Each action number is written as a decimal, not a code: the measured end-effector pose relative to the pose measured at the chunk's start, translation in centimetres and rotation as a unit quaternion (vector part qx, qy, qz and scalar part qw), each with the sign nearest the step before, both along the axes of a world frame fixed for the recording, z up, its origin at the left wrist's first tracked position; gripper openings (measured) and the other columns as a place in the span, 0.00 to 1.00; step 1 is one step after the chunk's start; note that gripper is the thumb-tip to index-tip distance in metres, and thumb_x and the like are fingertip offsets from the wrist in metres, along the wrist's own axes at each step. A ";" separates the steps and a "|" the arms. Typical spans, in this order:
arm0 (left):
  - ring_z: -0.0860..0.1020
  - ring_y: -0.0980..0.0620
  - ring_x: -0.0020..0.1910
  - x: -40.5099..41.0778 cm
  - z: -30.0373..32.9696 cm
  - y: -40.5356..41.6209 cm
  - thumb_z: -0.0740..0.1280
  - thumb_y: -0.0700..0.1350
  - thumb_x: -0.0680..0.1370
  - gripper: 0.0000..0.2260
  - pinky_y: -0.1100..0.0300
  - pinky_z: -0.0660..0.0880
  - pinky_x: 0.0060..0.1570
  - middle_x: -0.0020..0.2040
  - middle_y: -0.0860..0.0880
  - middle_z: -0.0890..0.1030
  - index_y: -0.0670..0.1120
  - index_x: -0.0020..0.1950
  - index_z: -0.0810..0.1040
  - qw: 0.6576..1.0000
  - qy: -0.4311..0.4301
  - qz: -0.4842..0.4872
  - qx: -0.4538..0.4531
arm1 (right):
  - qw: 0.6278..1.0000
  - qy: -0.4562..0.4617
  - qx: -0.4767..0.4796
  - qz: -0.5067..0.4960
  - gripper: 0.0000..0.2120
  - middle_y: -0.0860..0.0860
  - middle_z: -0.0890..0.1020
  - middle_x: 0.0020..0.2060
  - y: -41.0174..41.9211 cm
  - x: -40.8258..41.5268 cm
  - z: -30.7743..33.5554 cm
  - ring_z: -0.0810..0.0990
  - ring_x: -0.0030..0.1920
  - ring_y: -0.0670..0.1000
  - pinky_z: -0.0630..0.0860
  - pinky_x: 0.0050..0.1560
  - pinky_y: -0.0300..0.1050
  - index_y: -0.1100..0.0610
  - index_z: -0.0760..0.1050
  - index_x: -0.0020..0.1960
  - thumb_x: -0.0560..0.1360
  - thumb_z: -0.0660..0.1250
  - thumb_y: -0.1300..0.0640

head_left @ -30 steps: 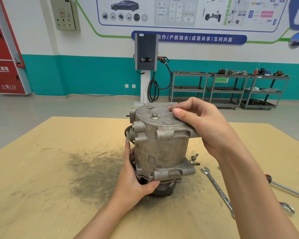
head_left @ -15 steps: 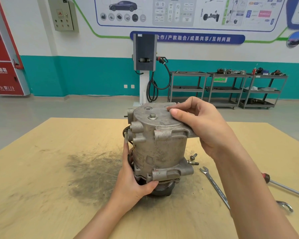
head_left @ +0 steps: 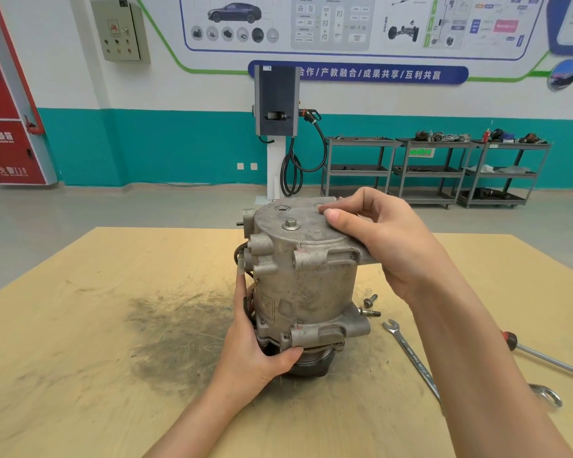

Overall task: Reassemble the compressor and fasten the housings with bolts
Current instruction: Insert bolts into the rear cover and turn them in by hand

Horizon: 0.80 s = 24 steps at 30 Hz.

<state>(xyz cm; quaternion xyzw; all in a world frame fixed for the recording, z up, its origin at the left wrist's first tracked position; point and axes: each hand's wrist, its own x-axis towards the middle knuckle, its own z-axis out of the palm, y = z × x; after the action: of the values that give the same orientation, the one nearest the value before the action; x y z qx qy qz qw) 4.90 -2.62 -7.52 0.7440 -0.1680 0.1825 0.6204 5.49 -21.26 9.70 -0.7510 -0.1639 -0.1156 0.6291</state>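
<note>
A grey metal compressor (head_left: pixel 306 285) stands upright on its pulley end on the wooden table (head_left: pixel 80 358). Its flat top housing (head_left: pixel 298 226) has one bolt head (head_left: pixel 291 223) near the middle. My left hand (head_left: pixel 255 352) grips the lower left of the body, thumb under the bottom flange. My right hand (head_left: pixel 381 239) holds the right edge of the top housing, thumb on top and fingers curled over the far rim. Two loose bolts (head_left: pixel 371 305) lie on the table just right of the compressor's base.
A combination wrench (head_left: pixel 414 361) lies to the right of the compressor, and a red-handled screwdriver (head_left: pixel 543 358) beyond it at the table's right edge. A dark greasy smear (head_left: pixel 176 332) marks the wood to the left. Shelving carts and a charging post stand far behind.
</note>
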 end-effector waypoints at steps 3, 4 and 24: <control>0.69 0.68 0.68 0.0 0.0 0.0 0.77 0.53 0.62 0.55 0.76 0.66 0.61 0.66 0.75 0.68 0.65 0.76 0.41 1.000 0.002 0.005 0.002 | 1.000 -0.004 -0.009 0.010 0.02 0.49 0.85 0.50 -0.2 0.1 0.0 0.80 0.57 0.48 0.73 0.64 0.54 0.52 0.80 0.44 0.74 0.72 0.57; 0.70 0.69 0.67 0.0 0.1 -0.1 0.76 0.53 0.61 0.55 0.76 0.66 0.61 0.66 0.76 0.68 0.66 0.75 0.41 1.000 0.003 0.007 0.002 | 1.000 0.000 -0.010 0.023 0.02 0.49 0.85 0.50 -0.4 0.0 0.0 0.80 0.57 0.48 0.74 0.63 0.51 0.51 0.81 0.46 0.75 0.71 0.57; 0.70 0.66 0.68 0.0 0.2 -0.1 0.77 0.54 0.61 0.57 0.72 0.66 0.65 0.66 0.73 0.69 0.64 0.77 0.40 1.000 0.002 0.010 0.005 | 0.997 0.039 0.023 0.061 0.06 0.51 0.86 0.47 -0.8 0.0 0.2 0.82 0.47 0.46 0.78 0.49 0.39 0.55 0.83 0.50 0.77 0.68 0.59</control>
<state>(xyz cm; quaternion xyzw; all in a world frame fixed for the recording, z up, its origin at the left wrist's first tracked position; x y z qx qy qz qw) 4.86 -2.67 -7.33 0.7492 -0.1596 0.1864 0.6153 5.52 -22.08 9.86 -0.7288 -0.1817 -0.0510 0.6582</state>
